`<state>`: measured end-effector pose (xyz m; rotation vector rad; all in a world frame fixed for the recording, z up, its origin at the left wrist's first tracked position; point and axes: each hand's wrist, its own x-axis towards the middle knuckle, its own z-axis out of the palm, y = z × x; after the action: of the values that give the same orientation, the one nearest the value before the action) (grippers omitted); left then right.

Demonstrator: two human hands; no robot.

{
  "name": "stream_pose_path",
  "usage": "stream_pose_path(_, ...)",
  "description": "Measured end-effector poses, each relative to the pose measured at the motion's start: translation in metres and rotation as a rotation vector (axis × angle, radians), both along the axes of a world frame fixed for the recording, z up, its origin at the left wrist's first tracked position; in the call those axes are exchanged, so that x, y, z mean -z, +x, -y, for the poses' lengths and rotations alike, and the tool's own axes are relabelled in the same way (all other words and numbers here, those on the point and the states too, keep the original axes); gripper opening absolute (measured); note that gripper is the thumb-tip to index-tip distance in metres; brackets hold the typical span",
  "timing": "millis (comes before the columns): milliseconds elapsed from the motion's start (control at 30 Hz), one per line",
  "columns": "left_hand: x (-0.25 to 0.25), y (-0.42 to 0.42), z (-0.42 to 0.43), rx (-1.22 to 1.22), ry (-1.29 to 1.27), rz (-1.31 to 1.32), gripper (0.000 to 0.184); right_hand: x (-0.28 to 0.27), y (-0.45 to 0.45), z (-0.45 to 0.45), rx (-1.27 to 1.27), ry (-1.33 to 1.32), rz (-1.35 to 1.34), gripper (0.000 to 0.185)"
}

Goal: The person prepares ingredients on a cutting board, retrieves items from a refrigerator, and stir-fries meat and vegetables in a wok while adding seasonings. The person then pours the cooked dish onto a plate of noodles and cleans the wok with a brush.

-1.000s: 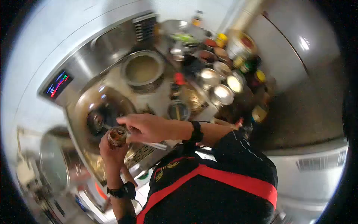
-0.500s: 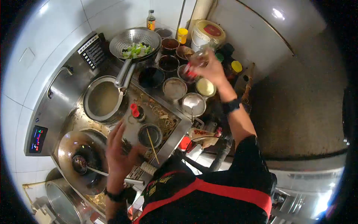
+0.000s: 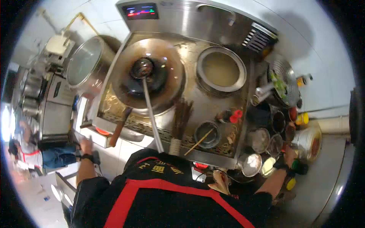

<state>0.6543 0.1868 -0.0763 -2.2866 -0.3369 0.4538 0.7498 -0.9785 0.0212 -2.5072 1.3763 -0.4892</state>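
Observation:
My right hand (image 3: pixel 290 156) is low among the seasoning bowls, by a white tub (image 3: pixel 308 144) and a bowl of pale yellow contents (image 3: pixel 268 166). A small red patch shows by its fingers; blur hides whether it is gripped. Out to the left, my left hand (image 3: pixel 86 145) hangs near a pale ledge, its fingers too blurred to read. Between my hands, a ladle (image 3: pixel 150 110) rests with its bowl in the dark, oily wok (image 3: pixel 127 85). Beside the wok sits a metal pot of cloudy liquid (image 3: pixel 221 70). A bamboo brush (image 3: pixel 175 146) stands at the stove's front edge.
A perforated strainer (image 3: pixel 286 68) with chopped greens lies to the right. Red-capped bottles (image 3: pixel 232 116) and a bowl with a stick across it (image 3: pixel 207 143) stand on the stove. At far left are a large pot (image 3: pixel 85 62) and another person (image 3: pixel 34 152).
My view has swung left. My right hand, which held up a clear container with red on it, is now down by the bowls. My left hand has moved from the wok's front leftward.

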Motion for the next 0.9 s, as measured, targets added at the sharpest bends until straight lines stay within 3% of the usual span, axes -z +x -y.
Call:
stream_pose_path(33, 0.009, -0.022, 0.029, -0.064, -0.245, -0.223, 0.033, -0.018, 0.003, -0.017, -0.017, -0.068, 0.106, 0.052)
stream_pose_path(67, 0.024, -0.033, 0.065, -0.215, -0.583, -0.273, 0.033, -0.04, 0.007, -0.034, -0.07, -0.11, 0.247, 0.051)
stream_pose_path(133, 0.028, -0.044, 0.16, -0.816, -1.26, -0.275, 0.036, -0.097, 0.016, -0.112, -0.236, 0.02, 0.548, 0.049)
stream_pose_path(167, -0.007, -0.031, 0.215, -1.11, -1.471, -0.339, 0.037, -0.143, 0.022, -0.218, -0.352, 0.141, 0.651, 0.046)
stream_pose_path(200, -0.036, -0.017, 0.238, -1.249, -1.558, -0.44, 0.038, -0.189, 0.029, -0.326, -0.461, 0.275, 0.748, 0.043)
stream_pose_path(233, -0.055, -0.003, 0.243, -1.313, -1.572, -0.545, 0.04, -0.183, 0.019, -0.373, -0.675, 0.445, 0.693, 0.04)
stream_pose_path(267, 0.005, -0.017, 0.197, -1.168, -1.567, -0.647, 0.047, -0.186, 0.021, -0.422, -0.971, 1.034, 0.56, 0.036)
stream_pose_path(300, 0.064, -0.027, 0.154, -1.013, -1.556, -0.74, 0.055, -0.168, 0.02, -0.472, -1.176, 0.89, 0.247, 0.037)
stream_pose_path(333, 0.047, -0.011, 0.153, -0.93, -1.537, -0.557, 0.063, -0.159, 0.03, -0.519, -1.199, 1.102, 0.004, 0.043)
stream_pose_path(367, 0.062, 0.013, 0.132, -0.831, -1.502, -0.765, 0.074, -0.111, 0.045, -0.526, -1.453, 0.683, -0.307, 0.047)
stream_pose_path(400, 0.097, 0.024, 0.121, -0.661, -1.396, -0.679, 0.074, -0.078, 0.056, -0.55, -1.308, 0.841, -0.383, 0.045)
stream_pose_path(433, 0.14, 0.035, 0.113, -0.336, -1.265, -0.662, 0.072, -0.048, 0.058, -0.576, -1.149, 0.992, -0.459, 0.043)
stream_pose_path(467, 0.17, 0.045, 0.113, -0.204, -1.211, -0.76, 0.065, -0.016, 0.055, -0.594, -0.938, 1.488, -0.417, 0.041)
stream_pose_path(500, 0.186, 0.043, 0.122, -0.17, -1.341, -0.476, 0.065, 0.005, 0.054, -0.612, -0.676, 1.958, -0.34, 0.04)
stream_pose_path(567, 0.245, 0.049, 0.163, 0.806, -0.689, -0.757, 0.06, 0.003, 0.061, -0.641, -0.735, 1.782, -0.359, 0.04)
stream_pose_path(633, 0.257, 0.043, 0.195, 0.509, -1.297, -0.475, 0.055, 0.002, 0.044, -0.664, -0.796, 1.514, -0.372, 0.039)
stream_pose_path(667, 0.237, 0.047, 0.213, -0.342, -1.516, -0.352, 0.054, 0.0, 0.032, -0.675, -0.816, 1.383, -0.367, 0.039)
stream_pose_path(700, 0.235, 0.047, 0.227, -0.479, -1.603, -0.21, 0.053, -0.005, 0.024, -0.685, -0.841, 1.246, -0.361, 0.039)
stream_pose_path(733, 0.239, 0.041, 0.238, -0.496, -1.661, -0.096, 0.052, -0.014, 0.01, -0.698, -0.884, 0.964, -0.319, 0.044)
stream_pose_path(767, 0.244, 0.037, 0.248, -0.497, -1.698, -0.026, 0.052, -0.008, -0.003, -0.697, -0.874, 0.951, -0.325, 0.044)
stream_pose_path(833, 0.254, 0.028, 0.264, -0.519, -1.757, 0.101, 0.051, 0.004, -0.019, -0.688, -1.06, 0.223, -0.238, 0.049)
stream_pose_path(867, 0.26, 0.024, 0.27, -0.534, -1.787, 0.165, 0.051, -0.009, -0.015, -0.685, -1.006, 0.409, -0.287, 0.052)
stream_pose_path(900, 0.27, 0.019, 0.274, -0.547, -1.825, 0.223, 0.05, -0.011, -0.014, -0.678, -1.007, 0.402, -0.29, 0.052)
